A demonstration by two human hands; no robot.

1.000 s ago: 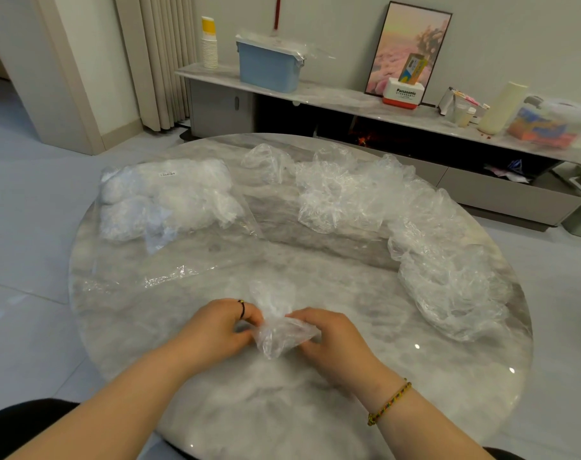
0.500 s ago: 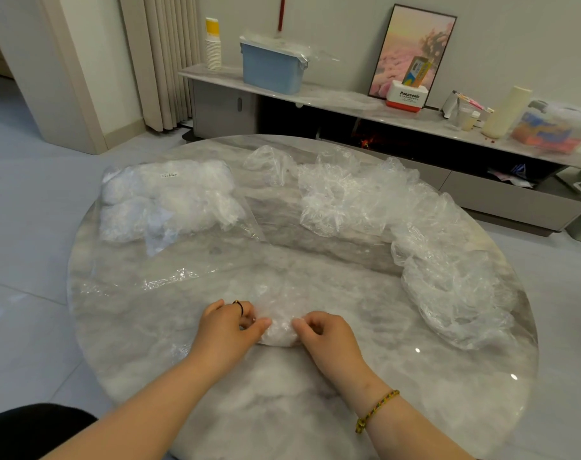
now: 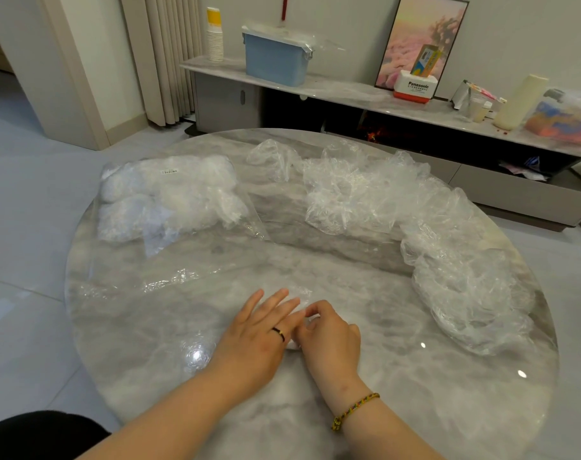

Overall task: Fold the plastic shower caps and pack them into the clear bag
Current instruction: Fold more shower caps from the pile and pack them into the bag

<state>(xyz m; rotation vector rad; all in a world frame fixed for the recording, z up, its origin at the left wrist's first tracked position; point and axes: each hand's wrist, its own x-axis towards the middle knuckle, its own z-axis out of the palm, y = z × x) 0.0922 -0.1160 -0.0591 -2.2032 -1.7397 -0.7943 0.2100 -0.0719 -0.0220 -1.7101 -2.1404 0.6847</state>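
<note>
Toward the near edge of the round marble table (image 3: pixel 398 403), in the head view, both hands meet over one small shower cap (image 3: pixel 300 292), which is mostly hidden beneath them. Only a crinkled bit of film shows past the fingertips.

The left hand (image 3: pixel 259 330) lies flat on the cap with its fingers straight and slightly spread, gripping nothing. It looks to be pressing the plastic down so trapped air escapes and the fold stays put. The right hand (image 3: pixel 332 336), just beside it and touching at the fingertips, has its fingers curled, apparently pinching the cap's edge to hold the fold in place. How much film it has hold of cannot be made out.

At the table's far left lies the clear bag (image 3: pixel 169 200), bulging with white folded caps, its mouth turned toward the table's middle, likely so each finished bundle can slide straight in. Along the table's far and right side, a loose heap of unfolded caps (image 3: pixel 448 260) curves in an arc within the right hand's reach. Judging by that heap, much folding remains.
</note>
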